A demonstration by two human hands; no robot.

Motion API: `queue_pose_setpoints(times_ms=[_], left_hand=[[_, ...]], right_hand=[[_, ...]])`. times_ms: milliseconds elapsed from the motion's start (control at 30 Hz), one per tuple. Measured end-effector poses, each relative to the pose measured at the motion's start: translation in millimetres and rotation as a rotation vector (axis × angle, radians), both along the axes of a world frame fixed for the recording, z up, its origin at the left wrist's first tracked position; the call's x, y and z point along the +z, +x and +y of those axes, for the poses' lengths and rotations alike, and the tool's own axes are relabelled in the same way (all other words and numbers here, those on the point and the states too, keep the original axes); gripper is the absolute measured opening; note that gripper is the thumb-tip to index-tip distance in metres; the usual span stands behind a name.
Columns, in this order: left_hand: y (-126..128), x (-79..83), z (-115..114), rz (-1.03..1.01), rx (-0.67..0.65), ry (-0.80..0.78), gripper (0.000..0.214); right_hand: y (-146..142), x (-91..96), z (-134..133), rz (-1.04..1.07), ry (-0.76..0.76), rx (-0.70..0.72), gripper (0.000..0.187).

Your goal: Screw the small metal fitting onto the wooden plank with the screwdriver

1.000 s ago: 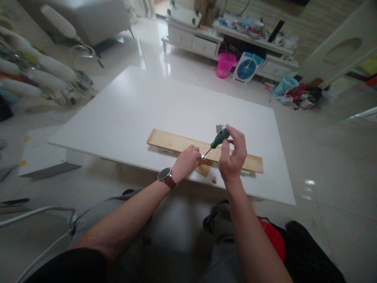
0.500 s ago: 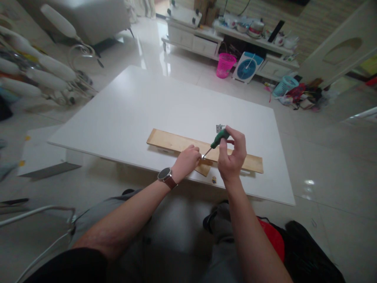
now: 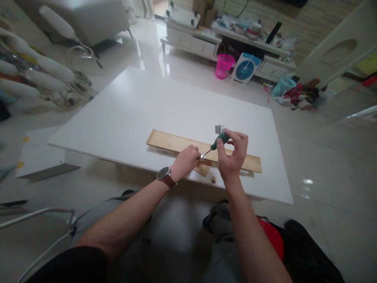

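My right hand (image 3: 234,155) is closed around the green handle of a screwdriver (image 3: 220,140). The screwdriver slants down to the left, and its tip meets a small shiny metal piece (image 3: 202,157) at the near edge of a long wooden board (image 3: 173,140). Pinched fingers of my left hand (image 3: 187,159), with a watch on the wrist, press that metal piece against the board; its exact shape is too small to tell. A shorter wooden piece (image 3: 203,169) sticks out under the board toward me. Beyond the board lie several small metal plates and screws (image 3: 218,129).
The work lies on a large white table (image 3: 123,106); a small yellow-and-blue figure (image 3: 213,179) is near its front edge. A white chair-like frame (image 3: 59,78) stands left. Across the floor are a pink basket (image 3: 224,66), a box fan (image 3: 246,68) and a low cabinet (image 3: 203,46).
My right hand and the screwdriver handle have shifted slightly downward, the tip staying at the metal piece. My left hand holds its place; the whole view has drifted a little.
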State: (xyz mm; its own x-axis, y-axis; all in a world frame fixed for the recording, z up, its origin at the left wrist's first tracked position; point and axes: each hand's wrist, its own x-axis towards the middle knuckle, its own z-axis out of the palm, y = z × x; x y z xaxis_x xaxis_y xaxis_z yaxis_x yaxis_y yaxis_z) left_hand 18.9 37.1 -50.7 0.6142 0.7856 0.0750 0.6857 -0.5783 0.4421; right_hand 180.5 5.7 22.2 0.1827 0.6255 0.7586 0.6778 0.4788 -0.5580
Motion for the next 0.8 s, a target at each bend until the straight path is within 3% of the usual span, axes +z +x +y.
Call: queue_pose_setpoints(times_ms=[233, 433, 600, 800], left_hand=[[-1, 4.0, 1, -0.01, -0.014, -0.014, 0.021], [-1, 5.7, 0, -0.007, -0.012, -0.033, 0.02], [-1, 5.6, 1, -0.013, -0.024, -0.02, 0.02], [-4, 10.5, 0, 0.0, -0.04, -0.04, 0.02]], right_hand=[[1, -0.5, 0, 0.002, -0.018, 0.059, 0.038], [1, 0.6, 1, 0.004, 0.011, 0.012, 0.027], [2, -0.6, 0, -0.001, -0.042, 0.08, 0.037], [-1, 2.3, 0, -0.014, -0.035, -0.001, 0.028]])
